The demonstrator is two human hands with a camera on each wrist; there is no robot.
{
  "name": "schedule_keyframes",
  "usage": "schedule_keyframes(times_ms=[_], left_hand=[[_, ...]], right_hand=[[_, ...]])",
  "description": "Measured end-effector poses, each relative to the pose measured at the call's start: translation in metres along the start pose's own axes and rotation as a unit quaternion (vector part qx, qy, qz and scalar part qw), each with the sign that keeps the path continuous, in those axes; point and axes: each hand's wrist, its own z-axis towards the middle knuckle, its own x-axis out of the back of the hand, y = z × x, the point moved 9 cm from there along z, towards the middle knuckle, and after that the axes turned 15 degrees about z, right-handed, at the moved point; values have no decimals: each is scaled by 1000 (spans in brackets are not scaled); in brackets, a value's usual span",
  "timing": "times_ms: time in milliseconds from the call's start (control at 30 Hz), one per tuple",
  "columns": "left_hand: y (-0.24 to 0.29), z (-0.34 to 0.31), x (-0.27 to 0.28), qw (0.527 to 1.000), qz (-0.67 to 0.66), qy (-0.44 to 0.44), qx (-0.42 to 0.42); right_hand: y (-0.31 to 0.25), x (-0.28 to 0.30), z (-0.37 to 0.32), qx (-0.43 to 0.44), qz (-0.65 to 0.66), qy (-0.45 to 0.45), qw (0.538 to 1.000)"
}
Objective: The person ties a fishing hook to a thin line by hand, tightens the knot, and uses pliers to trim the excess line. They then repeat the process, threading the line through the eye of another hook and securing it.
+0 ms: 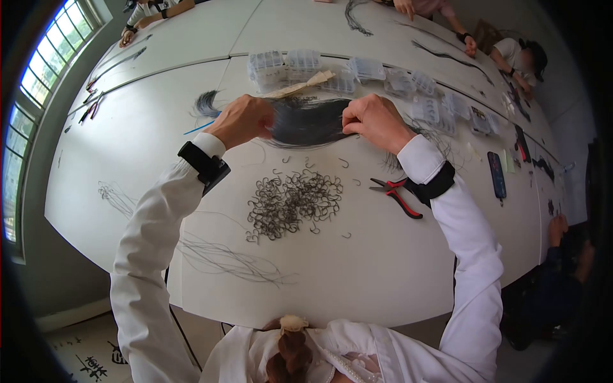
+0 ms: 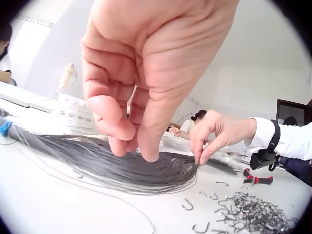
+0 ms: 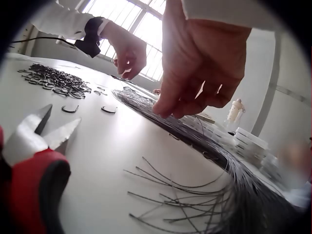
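A thick bundle of dark, thin strands [image 1: 308, 122] lies across the table, its middle between my two hands. My right hand [image 1: 380, 121] is at its right part; in the left wrist view thumb and fingertips pinch strands at the edge of the bundle. My left hand [image 1: 242, 120] is over the left part. Its fingers [image 2: 105, 109] bend loosely toward the thumb, with a small gap and nothing visible between them. A blue tie [image 2: 5, 128] wraps the bundle's left end. Loose strand ends [image 3: 175, 197] fan out under the right wrist.
Nearer me lies a pile of dark hooks [image 1: 294, 203], with several scattered singly. Red-handled pliers [image 1: 399, 196] rest beside my right forearm. Clear plastic boxes [image 1: 265, 67] stand behind the bundle. Loose thin strands [image 1: 223, 258] lie front left, a phone [image 1: 496, 173] right. Other people sit around the table.
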Motion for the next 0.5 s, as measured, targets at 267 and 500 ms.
schedule_keyframes(times_ms=[267, 500], left_hand=[[-37, -6, -22, 985, -97, -44, 135], [-44, -3, -30, 973, -152, -69, 156]], right_hand=[[19, 53, -22, -58, 350, 47, 934], [38, 146, -69, -42, 473, 233, 848]])
